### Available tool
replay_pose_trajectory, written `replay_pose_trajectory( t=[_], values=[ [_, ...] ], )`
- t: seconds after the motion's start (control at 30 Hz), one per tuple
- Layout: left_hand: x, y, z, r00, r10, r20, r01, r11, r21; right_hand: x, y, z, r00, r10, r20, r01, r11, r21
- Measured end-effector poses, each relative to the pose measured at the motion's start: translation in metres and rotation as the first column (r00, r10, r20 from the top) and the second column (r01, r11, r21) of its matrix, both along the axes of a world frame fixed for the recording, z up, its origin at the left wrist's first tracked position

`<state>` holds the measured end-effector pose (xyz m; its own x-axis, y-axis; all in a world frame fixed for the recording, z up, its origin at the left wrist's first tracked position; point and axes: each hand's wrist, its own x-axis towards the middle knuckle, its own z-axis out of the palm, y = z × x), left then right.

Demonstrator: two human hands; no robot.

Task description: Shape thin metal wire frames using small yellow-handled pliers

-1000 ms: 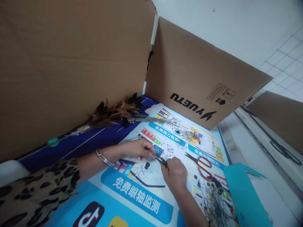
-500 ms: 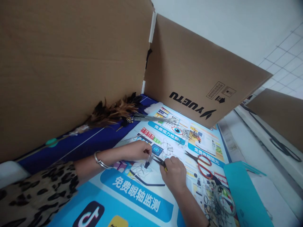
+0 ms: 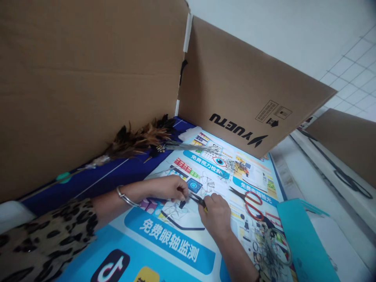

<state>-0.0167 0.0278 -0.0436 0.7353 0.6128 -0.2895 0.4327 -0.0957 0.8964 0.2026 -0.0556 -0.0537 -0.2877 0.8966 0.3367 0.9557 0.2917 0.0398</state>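
My right hand (image 3: 216, 216) is wrapped round a pair of pliers (image 3: 198, 200), their dark jaws pointing left. Just beyond the jaw tips, my left hand (image 3: 176, 188) is closed in a pinch on a thin piece of wire, mostly hidden by the fingers. A bundle of long silvery wires (image 3: 195, 147) lies farther back on the printed poster (image 3: 164, 250). To the right of my right hand rest scissors (image 3: 253, 204) with red handles, their blades partly spread. Nearer me on that side is a tangled heap of wire pieces and rings (image 3: 268, 244).
Brown feathers (image 3: 141, 139) lie along the left cardboard wall (image 3: 88, 78). A second cardboard panel (image 3: 235, 86) closes off the back. A small pile of fine wire pieces (image 3: 230, 166) sits near it. At the right edge is a teal folder (image 3: 302, 235).
The curved wire that stuck out below my left fingertips no longer shows there. My left fingers have turned slightly; the right hand and pliers stay almost where they were.
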Motion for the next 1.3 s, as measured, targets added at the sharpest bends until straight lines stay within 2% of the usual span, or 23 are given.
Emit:
replay_pose_trajectory(
  t=[0.17, 0.37, 0.57, 0.83, 1.3],
  values=[
    [0.004, 0.001, 0.006, 0.991, 0.054, 0.123, -0.054, 0.999, -0.003, 0.001, 0.001, -0.001, 1.000, 0.000, 0.007, 0.000, 1.000, 0.023],
    [0.006, -0.003, 0.011, 0.949, 0.234, 0.213, -0.200, 0.965, -0.171, 0.002, -0.001, 0.001, 1.000, 0.013, 0.015, -0.014, 0.998, 0.064],
    [0.007, -0.005, 0.010, 0.940, 0.209, 0.271, -0.137, 0.956, -0.260, 0.002, -0.001, 0.003, 0.998, 0.045, 0.049, -0.050, 0.993, 0.111],
    [0.008, -0.006, 0.007, 0.933, 0.220, 0.285, -0.126, 0.941, -0.314, 0.003, -0.001, 0.004, 0.994, 0.063, 0.087, -0.076, 0.985, 0.155],
    [0.008, -0.006, 0.004, 0.933, 0.212, 0.291, -0.098, 0.928, -0.360, 0.002, -0.002, 0.004, 0.990, 0.083, 0.110, -0.102, 0.978, 0.180]
  ],
)
